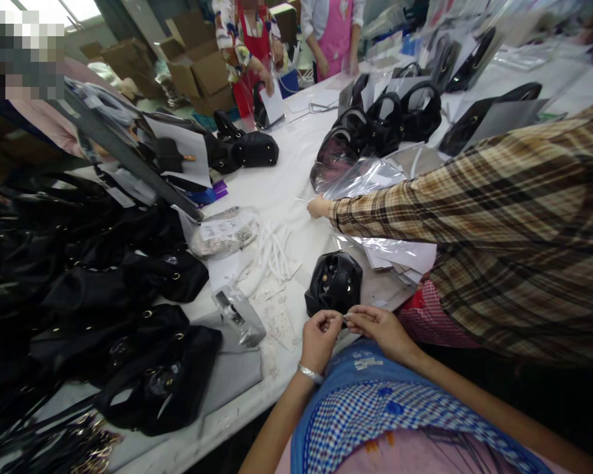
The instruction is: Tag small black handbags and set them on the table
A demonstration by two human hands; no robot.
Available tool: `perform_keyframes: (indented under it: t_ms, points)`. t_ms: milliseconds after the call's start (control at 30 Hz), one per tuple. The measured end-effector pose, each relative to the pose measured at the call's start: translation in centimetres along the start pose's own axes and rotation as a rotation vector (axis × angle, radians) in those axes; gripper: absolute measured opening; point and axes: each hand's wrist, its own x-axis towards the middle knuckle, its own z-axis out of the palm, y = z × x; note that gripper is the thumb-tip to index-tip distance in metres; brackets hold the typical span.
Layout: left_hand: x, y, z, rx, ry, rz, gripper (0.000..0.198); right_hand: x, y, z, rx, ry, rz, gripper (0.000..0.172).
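Just in front of my body, my left hand (322,337) and my right hand (379,329) meet fingertip to fingertip, both pinched round something small and pale that I cannot make out. A silver bracelet circles my left wrist. Directly beyond my fingers, a small black handbag (334,283) sits on the white table (296,247). Left of the bag lie small printed cards (275,316), a bundle of white strips (275,251) and a grey tape dispenser (238,316).
Black handbags (123,283) are heaped along the left. A wrapped packet (223,232) lies behind the dispenser. From the right, a co-worker's plaid sleeve (395,210) reaches over plastic film (366,178). More black bags (386,122) stand behind; two aproned people are at the far end.
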Motion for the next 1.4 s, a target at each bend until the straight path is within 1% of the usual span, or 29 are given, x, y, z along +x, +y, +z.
perform_keyframes:
  t_ms: [133, 233, 400, 600, 700, 833, 900, 1000, 1067, 1133, 1200, 1267, 1333, 1400]
  points:
    - [0.0, 0.4, 0.0, 0.045, 0.004, 0.021, 0.024, 0.0, -0.5, 0.0, -0.14, -0.015, -0.111, 0.034]
    - [0.1, 0.6, 0.0, 0.059, 0.009, 0.037, 0.023, 0.2, -0.5, 0.0, -0.214, -0.017, -0.149, 0.031]
    - [0.1, 0.7, 0.0, 0.083, 0.013, 0.053, 0.022, 0.4, -0.2, -0.1, -0.237, -0.002, -0.155, 0.031]
    - [0.3, 0.9, 0.0, 0.084, 0.02, 0.046, 0.021, 0.4, -0.4, 0.0, -0.217, -0.027, -0.143, 0.031]
    - [0.2, 1.0, 0.1, 0.104, 0.028, 0.047, 0.021, 0.3, -0.5, 0.1, -0.219, -0.025, -0.173, 0.03]
    - [-0.6, 1.2, 0.2, 0.151, 0.072, 0.096, 0.023, 0.1, -0.2, 0.3, -0.287, 0.006, -0.243, 0.029]
    - [-1.1, 1.3, 0.3, 0.113, 0.044, 0.075, 0.028, 0.0, 0.1, 0.4, -0.326, 0.041, -0.28, 0.028]
    - [-1.6, 1.2, 0.4, 0.013, -0.074, -0.013, 0.037, 0.1, 0.1, 0.5, -0.402, 0.102, -0.34, 0.025]
    - [-1.7, 1.2, 0.4, -0.037, -0.155, -0.055, 0.041, 0.2, 0.0, 0.3, -0.451, 0.091, -0.359, 0.024]
    - [-1.4, 1.0, 0.2, -0.064, -0.196, -0.07, 0.042, 0.3, 0.0, -0.2, -0.478, 0.052, -0.355, 0.023]
    - [-1.0, 0.7, -0.1, -0.075, -0.164, -0.072, 0.04, 0.2, 0.3, -1.1, -0.508, 0.065, -0.348, 0.024]
    - [-0.5, 0.2, -0.5, -0.122, -0.089, -0.098, 0.038, 0.3, 0.8, -2.0, -0.615, 0.103, -0.362, 0.029]
    - [0.0, -0.2, -0.9, -0.201, -0.037, -0.15, 0.037, 0.4, 1.5, -2.8, -0.799, 0.094, -0.428, 0.036]
    - [0.3, -0.4, -1.1, -0.266, -0.032, -0.2, 0.036, 0.7, 2.0, -3.3, -0.976, 0.041, -0.527, 0.04]
